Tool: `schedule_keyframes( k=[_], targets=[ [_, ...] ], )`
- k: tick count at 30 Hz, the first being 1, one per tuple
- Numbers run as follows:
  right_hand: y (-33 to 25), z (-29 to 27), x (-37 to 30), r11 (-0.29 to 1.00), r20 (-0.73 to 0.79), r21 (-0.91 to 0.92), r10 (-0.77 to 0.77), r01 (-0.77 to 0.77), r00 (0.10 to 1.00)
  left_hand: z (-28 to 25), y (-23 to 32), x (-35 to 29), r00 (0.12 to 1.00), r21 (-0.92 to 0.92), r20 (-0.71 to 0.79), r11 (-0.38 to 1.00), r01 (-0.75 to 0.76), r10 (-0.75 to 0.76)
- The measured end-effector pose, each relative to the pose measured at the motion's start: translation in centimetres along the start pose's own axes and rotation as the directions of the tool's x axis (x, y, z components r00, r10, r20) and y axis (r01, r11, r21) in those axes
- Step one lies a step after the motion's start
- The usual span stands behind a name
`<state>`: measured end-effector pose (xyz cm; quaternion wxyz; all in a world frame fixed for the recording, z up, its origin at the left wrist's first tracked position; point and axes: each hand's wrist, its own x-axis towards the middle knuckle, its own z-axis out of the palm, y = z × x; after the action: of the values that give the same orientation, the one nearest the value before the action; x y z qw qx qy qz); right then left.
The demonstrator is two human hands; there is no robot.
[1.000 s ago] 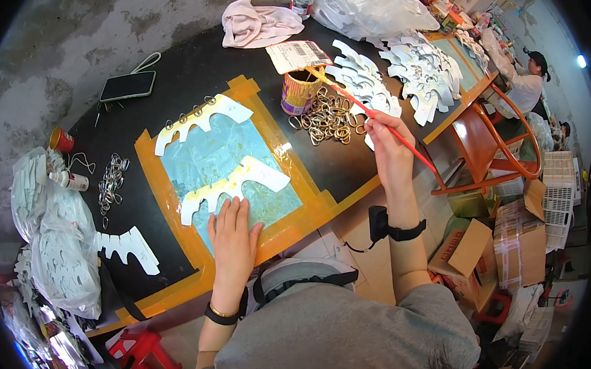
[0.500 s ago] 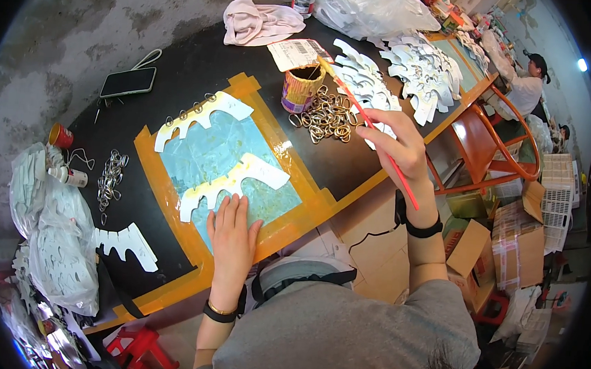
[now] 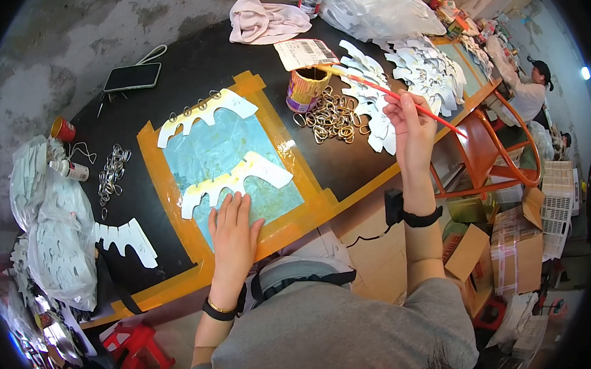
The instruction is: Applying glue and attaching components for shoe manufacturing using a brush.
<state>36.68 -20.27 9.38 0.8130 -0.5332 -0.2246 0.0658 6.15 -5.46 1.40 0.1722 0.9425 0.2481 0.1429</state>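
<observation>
My right hand [image 3: 412, 127] is closed around a red-handled brush [image 3: 425, 112]. The brush lies nearly level, its yellowed bristle end over the rim of an open glue-smeared can [image 3: 306, 90]. My left hand [image 3: 234, 229] rests flat, fingers stretched, with its fingertips at the lower edge of a white scalloped piece [image 3: 240, 181] whose upper edge is coated yellow. Farther up the blue taped sheet [image 3: 220, 139] lies a similar white piece [image 3: 236, 104] with several metal rings along its yellow edge. Beside the can is a heap of gold and silver metal rings [image 3: 333, 117].
White cut pieces [image 3: 427, 77] pile up at the far right, near a plastic bag [image 3: 380, 10] and a pink cloth [image 3: 265, 20]. At left are a phone [image 3: 133, 78], silver rings [image 3: 112, 177], stacked white pieces [image 3: 133, 244] and a filled bag [image 3: 64, 258]. An orange chair [image 3: 494, 142] stands right; a person sits beyond.
My right hand has shifted slightly right, and the brush has tipped from steep to nearly level, its bristle end now lower at the can's rim. My left hand stays on the white piece.
</observation>
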Motion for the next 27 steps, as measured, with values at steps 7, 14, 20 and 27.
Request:
schedule_keyframes(
  k=[7, 14, 20, 27],
  targets=[
    [2.7, -1.3, 0.0, 0.708, 0.134, 0.589, 0.389, -0.389, 0.911, 0.2, -0.4, -0.6, 0.999, -0.033, -0.001, 0.998, 0.046, -0.046],
    [-0.1, 2.8, -5.0, 0.892, 0.119, 0.394, 0.189, -0.221, 0.975, -1.9, -1.5, -0.1, 0.983, -0.233, -0.169, 0.972, 0.031, -0.072],
    [3.2, 7.0, -10.5, 0.979, 0.428, -0.200, 0.057, 0.033, 0.902, -1.5, -3.1, -0.9, 0.961, -0.113, -0.248, 0.989, 0.096, -0.122],
    [4.1, 10.4, -12.8, 0.953, 0.553, -0.296, 0.111, 0.070, 0.826, -0.8, -3.6, -1.0, 0.965, -0.106, -0.203, 0.984, 0.147, -0.166]
  ],
)
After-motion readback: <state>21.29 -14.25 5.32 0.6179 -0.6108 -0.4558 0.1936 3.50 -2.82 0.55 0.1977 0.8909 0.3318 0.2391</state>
